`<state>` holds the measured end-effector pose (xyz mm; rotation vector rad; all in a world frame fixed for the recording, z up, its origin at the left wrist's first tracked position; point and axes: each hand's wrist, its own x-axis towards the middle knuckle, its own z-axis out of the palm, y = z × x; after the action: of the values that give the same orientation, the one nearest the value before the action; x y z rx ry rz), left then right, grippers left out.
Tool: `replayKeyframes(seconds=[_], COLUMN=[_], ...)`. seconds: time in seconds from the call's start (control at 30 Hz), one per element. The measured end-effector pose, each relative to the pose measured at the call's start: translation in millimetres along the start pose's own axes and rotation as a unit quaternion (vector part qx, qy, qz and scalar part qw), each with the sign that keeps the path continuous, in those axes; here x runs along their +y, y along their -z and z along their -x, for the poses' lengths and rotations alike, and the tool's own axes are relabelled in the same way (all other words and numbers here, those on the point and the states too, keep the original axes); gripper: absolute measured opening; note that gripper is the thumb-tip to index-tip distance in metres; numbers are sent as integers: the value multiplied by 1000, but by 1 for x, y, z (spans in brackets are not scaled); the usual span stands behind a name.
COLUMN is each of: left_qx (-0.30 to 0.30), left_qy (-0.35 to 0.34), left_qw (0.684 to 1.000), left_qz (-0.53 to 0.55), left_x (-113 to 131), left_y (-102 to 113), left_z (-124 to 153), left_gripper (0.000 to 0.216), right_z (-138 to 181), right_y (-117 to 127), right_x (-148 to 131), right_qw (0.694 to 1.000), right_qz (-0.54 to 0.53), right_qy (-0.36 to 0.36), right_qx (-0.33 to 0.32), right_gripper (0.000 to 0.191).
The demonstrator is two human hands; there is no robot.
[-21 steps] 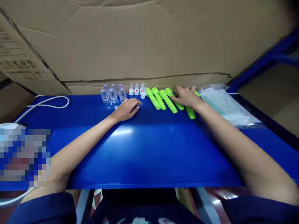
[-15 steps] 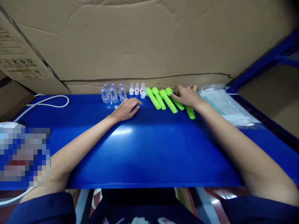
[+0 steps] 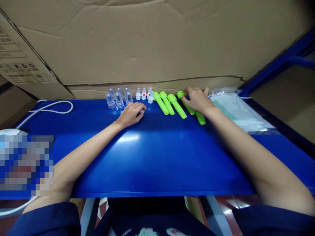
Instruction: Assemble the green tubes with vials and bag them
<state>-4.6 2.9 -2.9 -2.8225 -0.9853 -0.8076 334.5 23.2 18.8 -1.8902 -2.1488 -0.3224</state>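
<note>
Several bright green flashlights (image 3: pixel 177 107) lie slanted at the back of the blue table. My right hand (image 3: pixel 199 100) is over the two rightmost ones, its thumb and fingers closed around the fourth green flashlight (image 3: pixel 180 95). Under its palm, only the lower end of the last flashlight (image 3: pixel 200 118) shows. My left hand (image 3: pixel 131 114) rests on the tabletop with loosely bent fingers, holding nothing. Just behind it stand several clear plastic domed caps (image 3: pixel 119 100) in two rows. Small white pieces with clear tips (image 3: pixel 144 94), some bearing a red dot, stand between the caps and the flashlights.
A clear bag with white-green contents (image 3: pixel 236 109) lies right of my right hand. Cardboard (image 3: pixel 147 46) walls the back of the blue table (image 3: pixel 152 160). At left are a white cable (image 3: pixel 56 111) and a blurred-out patch. A blue metal frame (image 3: pixel 278 65) rises at right.
My right hand has shifted the fourth flashlight slightly right, widening its gap from the third. My left hand has drawn back slightly leftward, its fingers more bent.
</note>
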Motion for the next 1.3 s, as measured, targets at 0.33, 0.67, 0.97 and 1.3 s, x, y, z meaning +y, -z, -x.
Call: replayKeyframes(seconds=[0.33,0.67,0.97,1.3], left_qx=[-10,-67,-23,21], left_qy=[20,23,77,87], left_qw=[1000,989,995,996], left_qz=[-16,-131,-66,31], left_x=[0,2,7,-14], left_y=[0,10,-14,-20], left_z=[-2,-32,-71,-57], left_gripper=[24,35,38,27], right_z=[-1,-1,0,7], right_y=[-15,0,11,23], right_x=[0,-12,-23,-41], right_qw=[999,999,996,990], right_qz=[13,-35,-66,-77], right_qy=[-14,0,25,92], right_qx=[-43,-24,47,70], right_gripper=[46,70,63,62])
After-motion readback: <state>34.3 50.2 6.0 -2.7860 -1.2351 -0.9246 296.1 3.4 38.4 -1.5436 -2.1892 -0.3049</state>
